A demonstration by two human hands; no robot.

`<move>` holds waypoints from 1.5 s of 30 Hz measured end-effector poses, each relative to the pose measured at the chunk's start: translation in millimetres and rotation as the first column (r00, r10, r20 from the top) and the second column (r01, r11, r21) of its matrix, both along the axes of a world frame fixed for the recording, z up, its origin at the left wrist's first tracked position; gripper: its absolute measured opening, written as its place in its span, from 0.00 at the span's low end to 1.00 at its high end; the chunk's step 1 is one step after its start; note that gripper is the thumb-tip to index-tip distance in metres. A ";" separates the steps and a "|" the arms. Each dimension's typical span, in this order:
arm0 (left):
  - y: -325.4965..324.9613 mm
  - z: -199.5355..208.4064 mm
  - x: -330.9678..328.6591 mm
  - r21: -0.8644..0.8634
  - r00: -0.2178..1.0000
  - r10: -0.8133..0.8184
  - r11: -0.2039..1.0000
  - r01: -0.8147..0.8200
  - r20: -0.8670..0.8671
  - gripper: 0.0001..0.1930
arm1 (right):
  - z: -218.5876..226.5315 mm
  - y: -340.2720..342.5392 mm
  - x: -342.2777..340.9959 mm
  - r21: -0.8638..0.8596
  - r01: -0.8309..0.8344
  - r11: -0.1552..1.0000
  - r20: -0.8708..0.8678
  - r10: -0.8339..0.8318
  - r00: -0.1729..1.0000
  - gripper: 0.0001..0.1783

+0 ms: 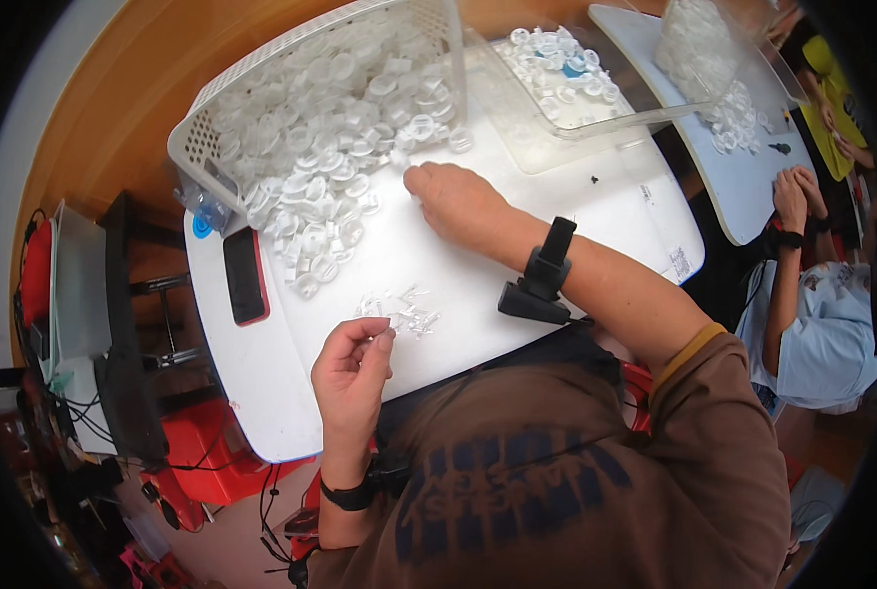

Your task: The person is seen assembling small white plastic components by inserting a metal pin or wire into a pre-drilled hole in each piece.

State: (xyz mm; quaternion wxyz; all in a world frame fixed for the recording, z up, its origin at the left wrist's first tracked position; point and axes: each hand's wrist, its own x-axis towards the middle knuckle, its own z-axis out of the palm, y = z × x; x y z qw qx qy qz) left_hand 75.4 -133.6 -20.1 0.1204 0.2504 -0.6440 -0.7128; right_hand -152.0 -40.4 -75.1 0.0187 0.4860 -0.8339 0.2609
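Plastic rings (318,211) spilling, upper left; left hand (355,368) pinching, right hand (458,206) curling, contents unclear; round-cornered tabletop (443,280) leaving room mid-frame.

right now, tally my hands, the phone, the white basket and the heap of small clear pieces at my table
left hand and right hand: 2
phone: 1
white basket: 1
heap of small clear pieces: 1
total: 5

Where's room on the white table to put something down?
On the white table, there's a bare patch between the phone and the left hand, and another right of the small clear pieces, below the right hand. It's crowded top left, where white plastic parts heap in and beside the basket.
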 end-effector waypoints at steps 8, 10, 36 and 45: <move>13.9 0.8 -9.2 -0.149 0.997 -0.076 0.986 0.079 0.026 0.06 | 7.5 40.6 23.7 0.083 -0.081 0.993 -0.110 0.089 0.990 0.06; 16.9 0.6 -7.2 -0.200 0.996 -0.088 0.976 0.092 0.030 0.06 | 7.1 40.8 25.2 0.053 -0.083 0.995 -0.016 0.084 0.996 0.07; 74.2 64.1 -37.3 -0.533 0.847 -0.323 0.844 0.056 -0.422 0.13 | 97.2 148.1 99.9 -0.571 0.475 0.670 0.736 0.674 -0.065 0.24; 78.3 61.1 -34.1 -0.592 0.813 -0.344 0.806 -0.001 -0.469 0.13 | 95.0 152.2 106.1 -0.594 0.466 0.656 0.715 0.696 -0.070 0.24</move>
